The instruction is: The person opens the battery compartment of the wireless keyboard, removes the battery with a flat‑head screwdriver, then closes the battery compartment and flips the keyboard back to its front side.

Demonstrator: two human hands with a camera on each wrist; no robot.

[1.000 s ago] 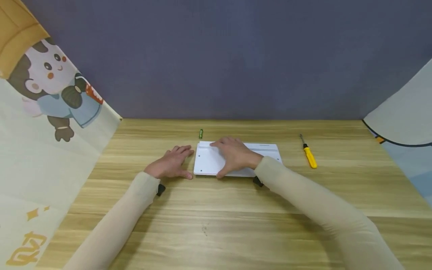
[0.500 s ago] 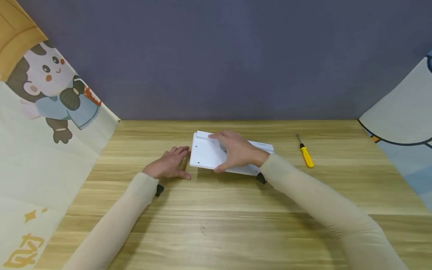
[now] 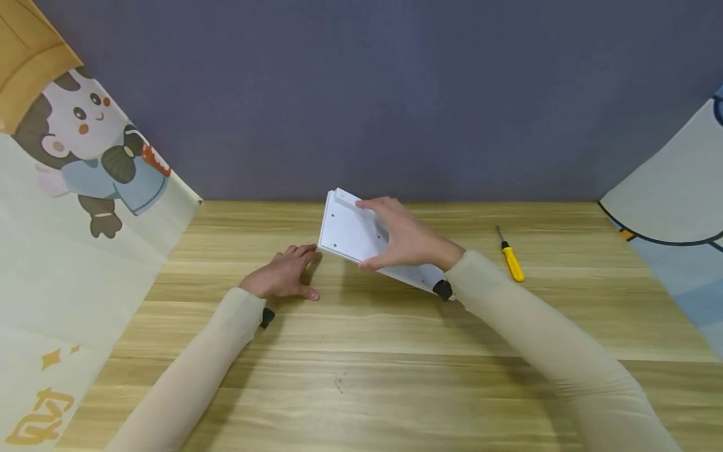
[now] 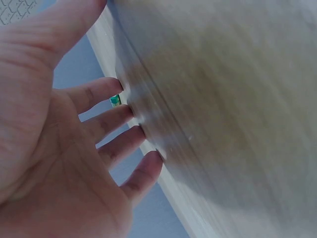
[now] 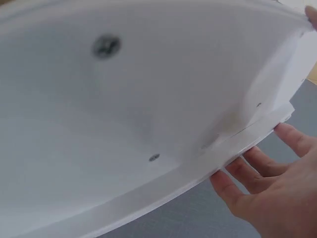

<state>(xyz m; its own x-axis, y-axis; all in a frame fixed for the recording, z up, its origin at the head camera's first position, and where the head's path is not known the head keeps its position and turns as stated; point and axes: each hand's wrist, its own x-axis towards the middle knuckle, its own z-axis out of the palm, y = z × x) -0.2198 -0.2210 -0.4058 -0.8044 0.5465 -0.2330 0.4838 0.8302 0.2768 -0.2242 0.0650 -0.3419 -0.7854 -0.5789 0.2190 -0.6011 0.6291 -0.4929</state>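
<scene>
A white keyboard (image 3: pixel 351 227), its underside with small screws facing up, is tilted with its left end raised off the table. My right hand (image 3: pixel 408 237) grips it across its width, thumb on the near edge and fingers on the far raised strip; the right wrist view shows those fingers (image 5: pixel 292 136) along the strip. In the left wrist view a corner of the key side (image 4: pixel 16 11) shows. My left hand (image 3: pixel 282 274) rests on the table with fingers spread, just left of the raised end. Beyond its fingertips a green battery (image 4: pixel 115 100) shows; the keyboard hides it in the head view.
A screwdriver (image 3: pixel 512 260) with a yellow handle lies on the wooden table (image 3: pixel 339 351) to the right. A dark blue-grey partition (image 3: pixel 395 94) stands along the table's far edge. A printed cartoon curtain (image 3: pixel 85 263) hangs on the left.
My right hand has raised the keyboard's left end from flat on the table, tilting it up and away. The battery behind it has gone out of the head view. My left hand stays nearly still.
</scene>
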